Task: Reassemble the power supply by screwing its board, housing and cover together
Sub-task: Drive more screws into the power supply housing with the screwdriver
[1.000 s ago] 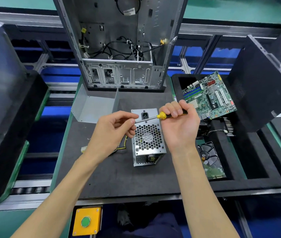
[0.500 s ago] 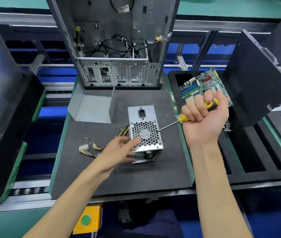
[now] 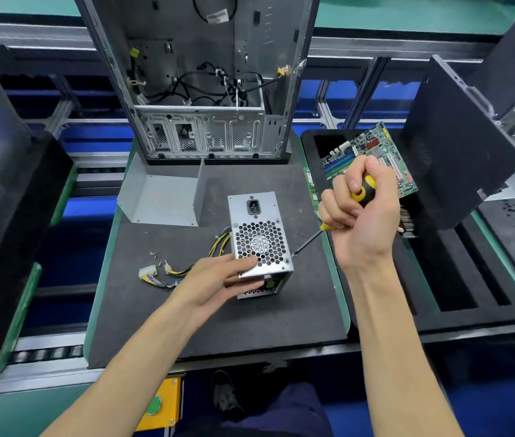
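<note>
Bracing power supply (image 3: 259, 238) corner, screwdriver (image 3: 361, 192) alongside

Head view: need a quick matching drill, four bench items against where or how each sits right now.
Things:
1. screwdriver
2. power supply
3. motherboard
4. loose screws

Places:
A. lying on the mat, left of the cables
B. gripped in the right hand
C. leaning in the black tray on the right
D. steadied by the left hand

Pairs: 1-B, 2-D, 3-C, 4-A

screwdriver (image 3: 338, 227) tip at power supply (image 3: 259, 238) corner
</note>
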Demonstrator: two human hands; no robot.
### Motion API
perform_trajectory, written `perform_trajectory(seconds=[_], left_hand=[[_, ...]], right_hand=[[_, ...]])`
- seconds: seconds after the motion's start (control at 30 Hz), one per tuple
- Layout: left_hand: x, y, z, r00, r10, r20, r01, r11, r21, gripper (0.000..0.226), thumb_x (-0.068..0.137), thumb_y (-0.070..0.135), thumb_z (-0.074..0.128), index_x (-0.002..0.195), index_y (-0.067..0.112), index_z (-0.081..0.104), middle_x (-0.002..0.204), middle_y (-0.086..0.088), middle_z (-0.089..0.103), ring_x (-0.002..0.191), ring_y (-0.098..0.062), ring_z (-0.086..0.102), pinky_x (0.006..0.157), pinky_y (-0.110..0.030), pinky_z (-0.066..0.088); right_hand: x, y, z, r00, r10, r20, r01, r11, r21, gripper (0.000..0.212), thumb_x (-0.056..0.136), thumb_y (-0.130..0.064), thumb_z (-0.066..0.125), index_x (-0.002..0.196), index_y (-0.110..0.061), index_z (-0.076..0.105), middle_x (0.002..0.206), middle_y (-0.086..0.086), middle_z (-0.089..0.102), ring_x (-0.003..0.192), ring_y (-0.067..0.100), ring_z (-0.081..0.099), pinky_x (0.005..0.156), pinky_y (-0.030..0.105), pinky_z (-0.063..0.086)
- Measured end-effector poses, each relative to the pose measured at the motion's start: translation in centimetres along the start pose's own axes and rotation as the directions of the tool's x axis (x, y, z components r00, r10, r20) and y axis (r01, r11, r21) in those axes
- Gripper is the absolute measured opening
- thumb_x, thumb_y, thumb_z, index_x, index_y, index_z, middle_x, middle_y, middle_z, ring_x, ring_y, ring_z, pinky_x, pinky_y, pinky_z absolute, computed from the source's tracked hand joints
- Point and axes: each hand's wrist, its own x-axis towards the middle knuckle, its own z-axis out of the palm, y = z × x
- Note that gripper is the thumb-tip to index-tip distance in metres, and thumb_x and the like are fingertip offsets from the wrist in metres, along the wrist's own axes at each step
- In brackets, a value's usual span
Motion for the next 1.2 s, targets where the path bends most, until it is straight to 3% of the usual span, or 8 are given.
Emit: perform_trajectory(seconds=[0.43, 0.83, 1.2], left_hand=[[0.2, 0.2, 0.2, 0.998, -0.062, -0.029, 0.059, 0.993, -0.101, 0.018, 0.066, -0.004, 0.079, 0.083, -0.007, 0.079, 0.105, -0.022, 0.074, 0.096, -0.028, 0.075, 0.073, -0.038, 0.062], [0.2, 0.8, 0.3, 0.995, -0.064, -0.073, 0.066, 0.998, 0.017, 0.032, 0.059, 0.004, 0.086, 0.088, -0.008, 0.078, 0.103, -0.024, 0.074, 0.097, -0.030, 0.074, 0.072, -0.035, 0.062], [0.1, 0.7, 0.2, 0.995, -0.067, -0.069, 0.068, 0.998, 0.010, 0.034, 0.062, 0.004, 0.086, 0.092, -0.009, 0.077, 0.107, -0.024, 0.074, 0.100, -0.031, 0.073, 0.072, -0.033, 0.062]], right_hand=[[-0.2, 0.2, 0.4, 0.998, 0.015, 0.068, -0.012, 0.999, -0.044, 0.033, 0.096, -0.022, 0.037, 0.063, -0.019, 0.033, 0.046, -0.007, 0.019, 0.041, 0.010, 0.011, 0.045, 0.026, 0.007], [-0.1, 0.7, 0.4, 0.995, 0.014, 0.103, -0.008, 0.998, -0.054, 0.033, 0.098, -0.022, 0.034, 0.066, -0.017, 0.031, 0.046, -0.008, 0.020, 0.041, 0.010, 0.011, 0.043, 0.020, 0.012], [0.0, 1.3, 0.4, 0.992, 0.024, 0.125, -0.015, 0.997, -0.078, 0.033, 0.097, -0.022, 0.035, 0.064, -0.019, 0.034, 0.046, -0.010, 0.023, 0.041, 0.009, 0.012, 0.044, 0.023, 0.008]])
